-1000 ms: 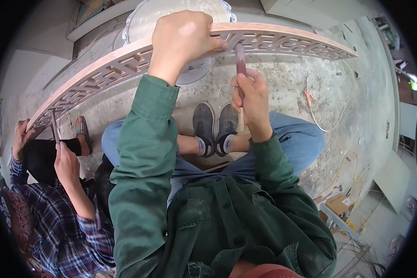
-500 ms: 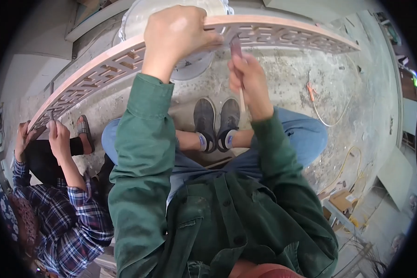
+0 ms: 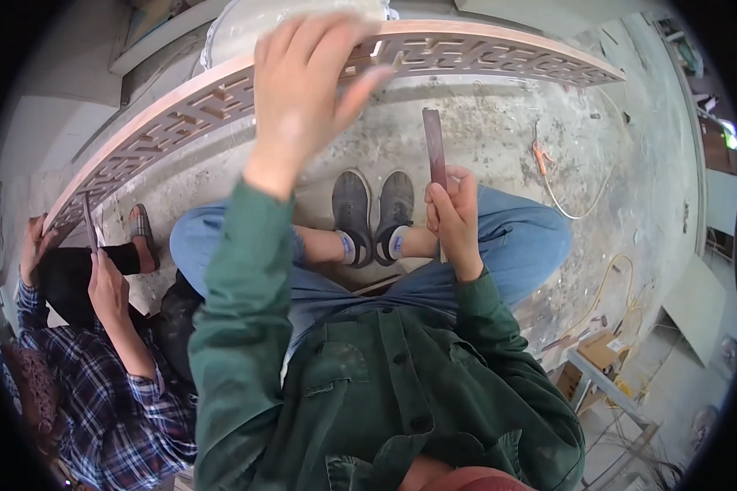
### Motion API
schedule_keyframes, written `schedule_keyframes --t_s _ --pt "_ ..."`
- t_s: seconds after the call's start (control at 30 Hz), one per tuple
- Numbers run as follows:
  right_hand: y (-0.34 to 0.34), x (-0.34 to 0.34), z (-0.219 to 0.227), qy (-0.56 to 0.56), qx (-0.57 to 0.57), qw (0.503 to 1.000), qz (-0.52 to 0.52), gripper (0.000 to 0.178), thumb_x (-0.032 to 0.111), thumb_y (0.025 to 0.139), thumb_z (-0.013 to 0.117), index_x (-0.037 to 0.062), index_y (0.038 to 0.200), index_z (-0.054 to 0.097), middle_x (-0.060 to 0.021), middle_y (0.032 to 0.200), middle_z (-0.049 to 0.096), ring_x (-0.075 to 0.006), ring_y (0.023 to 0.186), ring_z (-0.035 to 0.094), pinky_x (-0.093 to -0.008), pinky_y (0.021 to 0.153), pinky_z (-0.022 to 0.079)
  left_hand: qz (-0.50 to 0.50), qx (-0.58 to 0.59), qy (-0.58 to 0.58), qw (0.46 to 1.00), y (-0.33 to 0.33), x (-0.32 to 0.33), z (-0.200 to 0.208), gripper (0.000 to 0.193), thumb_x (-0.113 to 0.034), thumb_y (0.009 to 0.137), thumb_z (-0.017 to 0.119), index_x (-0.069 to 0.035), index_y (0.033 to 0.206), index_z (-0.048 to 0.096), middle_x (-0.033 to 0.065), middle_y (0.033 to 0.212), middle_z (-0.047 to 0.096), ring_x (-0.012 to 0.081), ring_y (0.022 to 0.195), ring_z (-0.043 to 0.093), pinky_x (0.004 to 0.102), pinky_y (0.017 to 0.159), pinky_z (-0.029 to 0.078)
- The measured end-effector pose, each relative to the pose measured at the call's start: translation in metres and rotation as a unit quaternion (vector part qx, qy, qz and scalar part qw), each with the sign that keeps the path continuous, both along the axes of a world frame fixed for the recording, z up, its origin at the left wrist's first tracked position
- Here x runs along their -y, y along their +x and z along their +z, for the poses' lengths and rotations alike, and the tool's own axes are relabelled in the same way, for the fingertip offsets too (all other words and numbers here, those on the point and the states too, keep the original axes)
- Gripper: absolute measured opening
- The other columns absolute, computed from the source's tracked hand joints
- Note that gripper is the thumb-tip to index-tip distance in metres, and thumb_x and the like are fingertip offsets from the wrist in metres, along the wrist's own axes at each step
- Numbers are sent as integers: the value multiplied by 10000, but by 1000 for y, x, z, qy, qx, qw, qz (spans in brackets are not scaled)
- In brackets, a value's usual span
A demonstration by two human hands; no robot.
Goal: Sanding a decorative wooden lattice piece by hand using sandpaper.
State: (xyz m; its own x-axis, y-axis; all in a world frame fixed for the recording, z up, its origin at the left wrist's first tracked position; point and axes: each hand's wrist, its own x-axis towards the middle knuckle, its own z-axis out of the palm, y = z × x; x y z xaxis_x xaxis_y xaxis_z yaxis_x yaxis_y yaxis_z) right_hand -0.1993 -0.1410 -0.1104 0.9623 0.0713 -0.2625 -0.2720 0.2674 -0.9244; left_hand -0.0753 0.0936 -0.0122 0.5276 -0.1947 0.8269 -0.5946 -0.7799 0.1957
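A long wooden lattice panel point(image 3: 499, 59) with cut-out patterns arches across the far side, standing on edge. My left hand point(image 3: 299, 90) is at its middle, fingers stretched and thumb apart, slightly smeared by motion; it covers part of the lattice, and whether it touches the wood I cannot tell. In my right hand point(image 3: 453, 209), a flat dark reddish sanding stick point(image 3: 434, 143) points up and away, gripped near its lower end. Its tip is apart from the panel, over the floor.
At the left, a co-worker in a plaid shirt point(image 3: 98, 393) works a thin stick point(image 3: 90, 221) at the panel's end. A round white support point(image 3: 246, 33) stands behind the panel. An orange-handled tool with a cable point(image 3: 540, 159) lies on the floor right; a cardboard box point(image 3: 602, 350) stands lower right.
My right hand has drawn the sanding stick back from the lattice toward me. My left hand has loosened from its grip on the panel, fingers now extended. The panel has shifted slightly left.
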Motion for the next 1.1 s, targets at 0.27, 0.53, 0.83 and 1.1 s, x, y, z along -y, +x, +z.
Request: schedule_keyframes --t_s 0.27,0.53,0.83,1.1 --pt "-12 -24 7 -175 208 958 91 333 29 960 535 23 1262 396 -93 1035 613 -133 812 620 -255 687 487 -237 -488 -534 648 -109 41 -78 308 -150 954 599 -6 1225 626 60 1135 659 138 1033 593 282 916 457" --pt "-23 -31 24 27 -16 984 174 328 223 1021 452 84 1311 387 -156 951 634 -139 548 569 -207 469 396 -290 -583 -626 429 -121 26 -71 359 -277 1008 522 15 1189 625 94 1020 684 138 937 644 296 858 500" --pt "-21 -37 42 257 -148 920 255 558 309 1015 449 102 1483 226 -166 919 596 -165 426 496 -248 330 364 -425 -574 -594 371 -119 23 -87 362 -293 1016 481 22 1120 626 158 1348 468 191 1050 586 333 944 463" --pt "-28 -35 43 73 -41 975 208 499 179 1019 460 111 1479 276 -76 848 544 -60 438 410 -188 367 322 -377 -549 -544 511 -111 33 -81 389 -312 1014 484 13 1172 629 119 1236 587 179 1108 569 318 951 445"
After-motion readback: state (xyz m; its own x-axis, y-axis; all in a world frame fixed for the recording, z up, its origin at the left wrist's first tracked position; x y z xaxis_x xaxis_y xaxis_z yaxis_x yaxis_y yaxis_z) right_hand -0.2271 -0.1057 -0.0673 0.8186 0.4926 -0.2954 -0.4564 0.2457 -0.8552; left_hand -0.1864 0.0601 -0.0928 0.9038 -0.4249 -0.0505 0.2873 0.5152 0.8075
